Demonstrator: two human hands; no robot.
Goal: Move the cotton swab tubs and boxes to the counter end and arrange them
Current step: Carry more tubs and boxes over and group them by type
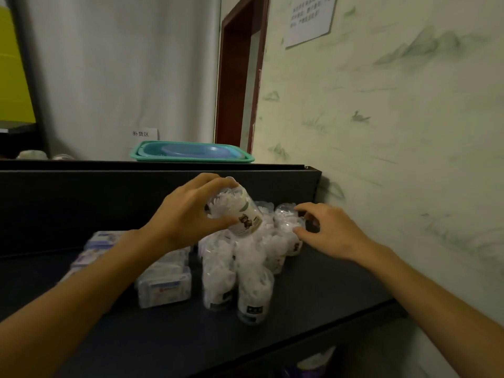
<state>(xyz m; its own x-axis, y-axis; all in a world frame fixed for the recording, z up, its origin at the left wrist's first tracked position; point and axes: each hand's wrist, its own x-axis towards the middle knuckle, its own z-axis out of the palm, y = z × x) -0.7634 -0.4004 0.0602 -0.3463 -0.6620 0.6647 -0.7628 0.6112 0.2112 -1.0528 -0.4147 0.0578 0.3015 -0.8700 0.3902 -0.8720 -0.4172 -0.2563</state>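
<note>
Head view: on the dark counter, against the right wall, my left hand grips a tilted tub above the tub cluster; I'd lower it upright while my right hand, apparently fingertips only, steadies a far tub.

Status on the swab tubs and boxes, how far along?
Mostly there. A cluster of clear round swab tubs already stands at the wall end of the dark counter. The left hand holds a tilted clear tub with a bear label above it; the right hand touches a rear tub. The flat clear boxes still look loosely placed.
</note>
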